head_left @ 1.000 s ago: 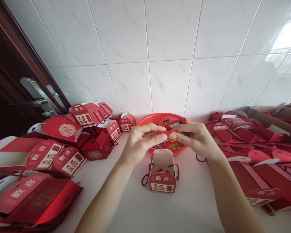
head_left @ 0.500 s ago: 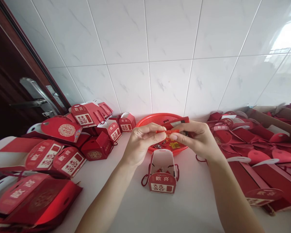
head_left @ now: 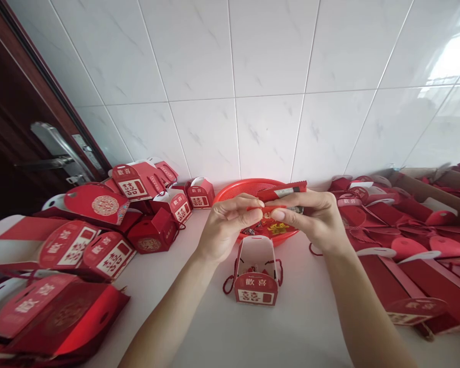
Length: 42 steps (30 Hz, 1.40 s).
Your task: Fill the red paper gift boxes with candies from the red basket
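Note:
Over the basket, my left hand [head_left: 228, 225] pinches one end of a small red wrapped candy [head_left: 267, 209] between thumb and fingers. My right hand [head_left: 318, 220] pinches its other end. A longer red packet [head_left: 281, 191] with a white and dark band also sticks out of my right hand's fingers. Below them stands a small red gift box [head_left: 256, 289] with its flaps up, a white inside and red cord handles. Some small red items lie in it, too small to make out. Behind my hands, the red plastic basket [head_left: 230, 189] holds red and gold packets, partly hidden.
Several red gift boxes [head_left: 111, 255] are heaped along the left, near a dark door with a metal handle [head_left: 53, 161]. More red boxes [head_left: 402, 286] lie in rows on the right, before a cardboard carton [head_left: 425, 191]. A tiled wall [head_left: 270, 128] closes off the back.
My right hand has shifted slightly to the right, and the longer red packet in it has risen a little. The left hand and the gift box stay almost where they were.

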Available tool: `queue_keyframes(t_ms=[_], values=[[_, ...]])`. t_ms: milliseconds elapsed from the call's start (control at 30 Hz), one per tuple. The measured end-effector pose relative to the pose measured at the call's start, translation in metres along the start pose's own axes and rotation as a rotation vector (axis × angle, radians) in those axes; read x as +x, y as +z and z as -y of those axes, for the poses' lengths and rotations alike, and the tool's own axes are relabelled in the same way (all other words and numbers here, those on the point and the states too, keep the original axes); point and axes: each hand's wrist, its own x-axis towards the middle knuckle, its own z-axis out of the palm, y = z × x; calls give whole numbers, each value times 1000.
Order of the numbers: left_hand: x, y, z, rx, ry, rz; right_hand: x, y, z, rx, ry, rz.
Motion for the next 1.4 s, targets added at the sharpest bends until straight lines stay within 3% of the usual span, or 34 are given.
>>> queue_keyframes(t_ms=[333, 633, 1400], values=[[-4, 3, -2, 62, -1, -15, 2, 1, -5, 19, 9, -10], [-3, 5, -3, -101, -78, -39, 0, 4, -6, -19, -28, -18], [-5, 9, 0, -186, -28, -32, 0, 5, -5, -31, -153, -11]])
